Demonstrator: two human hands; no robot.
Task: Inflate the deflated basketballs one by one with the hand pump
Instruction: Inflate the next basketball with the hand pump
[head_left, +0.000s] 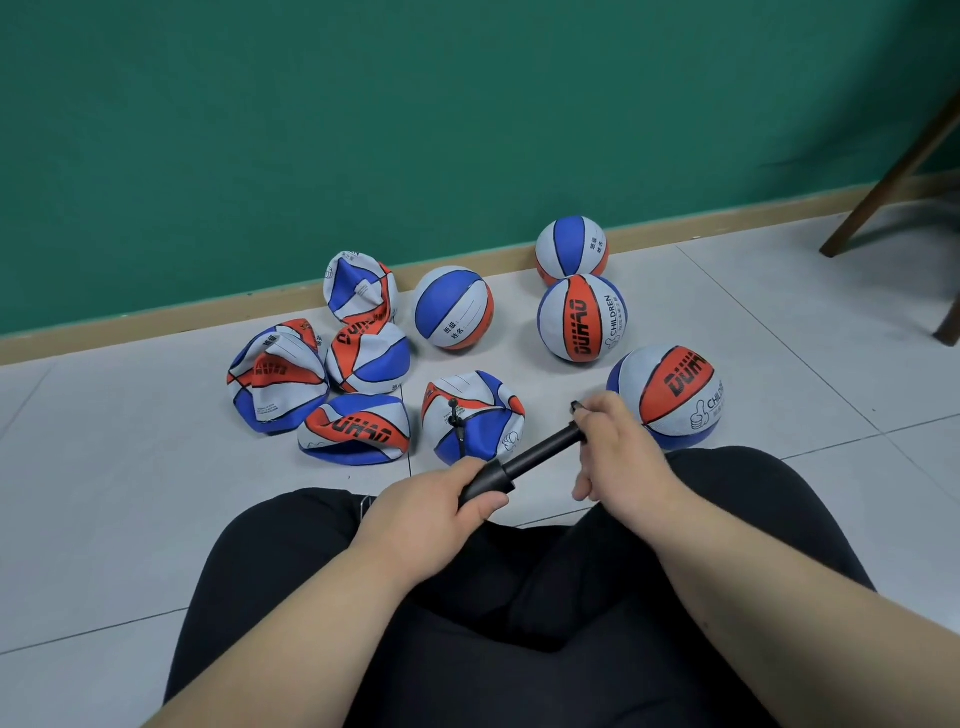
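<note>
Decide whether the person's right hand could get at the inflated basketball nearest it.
Probably yes. The inflated basketball sits just beyond the right hand with nothing between them, though its fingers grip the hand pump and must let go first.

Bare floor (93, 493) is left open to the left of the deflated balls (363, 364), which are packed touching one another. A narrow strip of tile is seen between the nearest deflated ball (483, 410) and the round ball (670, 395); it is crossed by the pump (519, 462), the left hand (441, 499) and the right hand (618, 452). Passage behind is closed by the green wall (363, 130). Open tile at far right is bounded by chair legs (893, 171).
</note>
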